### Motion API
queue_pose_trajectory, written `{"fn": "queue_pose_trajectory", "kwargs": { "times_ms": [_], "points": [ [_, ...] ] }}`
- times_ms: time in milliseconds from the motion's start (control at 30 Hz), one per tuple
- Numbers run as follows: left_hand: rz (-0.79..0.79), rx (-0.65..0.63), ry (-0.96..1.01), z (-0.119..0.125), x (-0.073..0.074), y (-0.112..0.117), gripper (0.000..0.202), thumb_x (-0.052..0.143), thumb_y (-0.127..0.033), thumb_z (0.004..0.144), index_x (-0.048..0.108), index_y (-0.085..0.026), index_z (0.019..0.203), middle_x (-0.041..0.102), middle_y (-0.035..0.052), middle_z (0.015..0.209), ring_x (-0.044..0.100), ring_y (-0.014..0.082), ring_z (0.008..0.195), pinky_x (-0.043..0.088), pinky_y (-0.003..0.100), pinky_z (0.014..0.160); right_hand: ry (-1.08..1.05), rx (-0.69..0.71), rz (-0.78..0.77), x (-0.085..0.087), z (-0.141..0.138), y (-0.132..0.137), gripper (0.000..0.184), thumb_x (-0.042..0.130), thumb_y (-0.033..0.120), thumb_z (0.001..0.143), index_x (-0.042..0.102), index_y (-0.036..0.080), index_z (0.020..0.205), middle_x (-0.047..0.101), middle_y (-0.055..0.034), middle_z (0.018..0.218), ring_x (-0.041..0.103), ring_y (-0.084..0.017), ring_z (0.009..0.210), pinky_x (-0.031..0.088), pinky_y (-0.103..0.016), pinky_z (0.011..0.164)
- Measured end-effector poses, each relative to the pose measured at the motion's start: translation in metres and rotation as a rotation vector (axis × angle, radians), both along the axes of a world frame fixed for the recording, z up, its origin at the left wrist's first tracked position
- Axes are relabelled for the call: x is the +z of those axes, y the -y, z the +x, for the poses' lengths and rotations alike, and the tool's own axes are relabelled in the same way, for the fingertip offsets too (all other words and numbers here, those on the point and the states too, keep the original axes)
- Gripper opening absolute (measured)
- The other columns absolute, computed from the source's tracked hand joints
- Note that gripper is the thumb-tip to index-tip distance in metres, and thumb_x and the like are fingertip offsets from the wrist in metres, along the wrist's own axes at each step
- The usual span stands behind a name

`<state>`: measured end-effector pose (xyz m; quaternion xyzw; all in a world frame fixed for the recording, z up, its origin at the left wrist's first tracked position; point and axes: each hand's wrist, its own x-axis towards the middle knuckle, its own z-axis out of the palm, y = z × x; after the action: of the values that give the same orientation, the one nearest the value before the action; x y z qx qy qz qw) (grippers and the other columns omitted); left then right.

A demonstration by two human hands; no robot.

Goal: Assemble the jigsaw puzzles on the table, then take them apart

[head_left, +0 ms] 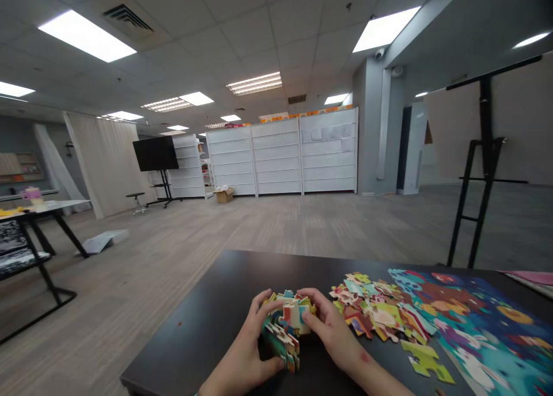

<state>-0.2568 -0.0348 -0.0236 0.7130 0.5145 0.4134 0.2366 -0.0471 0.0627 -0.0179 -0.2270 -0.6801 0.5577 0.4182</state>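
My left hand (254,341) is wrapped around a stack of jigsaw puzzle pieces (281,343), its thumb along the near side and its fingers over the far side. On the right of the same bunch, my right hand (328,326) grips more puzzle pieces (295,315) between thumb and fingers. Both hands are close together above the dark table. Just right of my right hand lies a loose pile of puzzle pieces (380,309). One green piece (425,360) sits apart at the pile's near edge. How many pieces each hand holds cannot be made out.
The dark table (254,269) carries a colourful picture sheet (496,327) on its right side. A black easel stand (479,183) rises behind it. Farther off are white shelves (276,160), a cardboard box (224,195), a screen on a stand (156,153) and another table (64,205) at left.
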Motion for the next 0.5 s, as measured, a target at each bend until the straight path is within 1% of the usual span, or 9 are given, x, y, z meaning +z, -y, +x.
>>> {"fn": "queue_pose_trajectory", "kwargs": {
  "times_ms": [67,133,200,267,333,400,433,500],
  "points": [
    [0.001,0.015,0.063,0.0,-0.002,-0.002,0.096,0.074,-0.004,0.063,0.039,-0.029,0.149,0.027,0.01,0.159,0.029,0.0366,0.147,0.019,0.05,0.122,-0.051,-0.059,-0.006,0.0,0.001,-0.003,0.04,0.066,0.051,0.088,0.06,0.023,0.116,0.071,-0.0072,0.111,0.066,-0.027,0.102,0.053,-0.039,0.091],
    [-0.026,0.019,0.148,0.0,-0.004,-0.003,0.1,0.071,0.0,0.063,0.035,-0.028,0.152,0.039,0.0098,0.153,0.04,0.0351,0.14,0.026,0.048,0.12,-0.102,-0.144,-0.014,0.0,0.004,-0.007,0.041,0.064,0.053,0.088,0.058,0.024,0.117,0.07,-0.0079,0.114,0.066,-0.027,0.103,0.053,-0.039,0.092],
    [-0.063,0.03,0.193,0.001,-0.005,-0.002,0.102,0.07,0.002,0.063,0.033,-0.028,0.154,0.047,0.0089,0.147,0.048,0.0341,0.134,0.033,0.047,0.117,-0.127,-0.249,-0.017,-0.002,0.006,-0.014,0.044,0.063,0.055,0.089,0.055,0.024,0.119,0.069,-0.0088,0.117,0.066,-0.027,0.105,0.053,-0.039,0.093],
    [-0.084,0.055,0.171,0.003,-0.004,-0.001,0.1,0.071,0.001,0.064,0.037,-0.029,0.153,0.051,0.0075,0.145,0.05,0.0341,0.132,0.034,0.047,0.116,-0.117,-0.328,-0.011,-0.004,0.007,-0.019,0.047,0.061,0.057,0.089,0.053,0.024,0.121,0.068,-0.0095,0.117,0.066,-0.028,0.104,0.054,-0.04,0.091],
    [-0.07,0.064,0.12,0.006,-0.003,0.0,0.095,0.07,0.001,0.064,0.042,-0.029,0.15,0.05,0.0061,0.146,0.047,0.0338,0.134,0.031,0.048,0.118,-0.09,-0.359,0.013,-0.006,0.007,-0.021,0.046,0.059,0.057,0.089,0.053,0.023,0.12,0.067,-0.0099,0.117,0.066,-0.028,0.104,0.054,-0.04,0.091],
    [-0.021,0.022,0.093,0.01,-0.002,0.0,0.094,0.067,0.001,0.063,0.043,-0.029,0.149,0.045,0.006,0.148,0.043,0.033,0.137,0.028,0.047,0.12,-0.027,-0.315,0.056,-0.006,0.006,-0.017,0.042,0.058,0.054,0.09,0.054,0.023,0.118,0.067,-0.01,0.117,0.066,-0.027,0.105,0.053,-0.039,0.093],
    [0.011,0.002,0.089,0.012,-0.001,-0.001,0.096,0.066,0.001,0.061,0.041,-0.029,0.149,0.042,0.0066,0.15,0.04,0.0329,0.139,0.026,0.047,0.121,0.022,-0.26,0.082,-0.005,0.006,-0.012,0.04,0.057,0.052,0.091,0.054,0.023,0.118,0.067,-0.0096,0.118,0.066,-0.027,0.105,0.052,-0.039,0.094],
    [0.051,-0.006,0.09,0.014,-0.003,-0.002,0.103,0.066,0.0,0.058,0.035,-0.027,0.152,0.032,0.0084,0.153,0.033,0.0345,0.143,0.022,0.048,0.122,0.143,-0.1,0.136,0.001,0.007,0.0,0.037,0.054,0.047,0.095,0.055,0.023,0.124,0.067,-0.0086,0.124,0.064,-0.026,0.109,0.05,-0.039,0.099]
  ]
}}
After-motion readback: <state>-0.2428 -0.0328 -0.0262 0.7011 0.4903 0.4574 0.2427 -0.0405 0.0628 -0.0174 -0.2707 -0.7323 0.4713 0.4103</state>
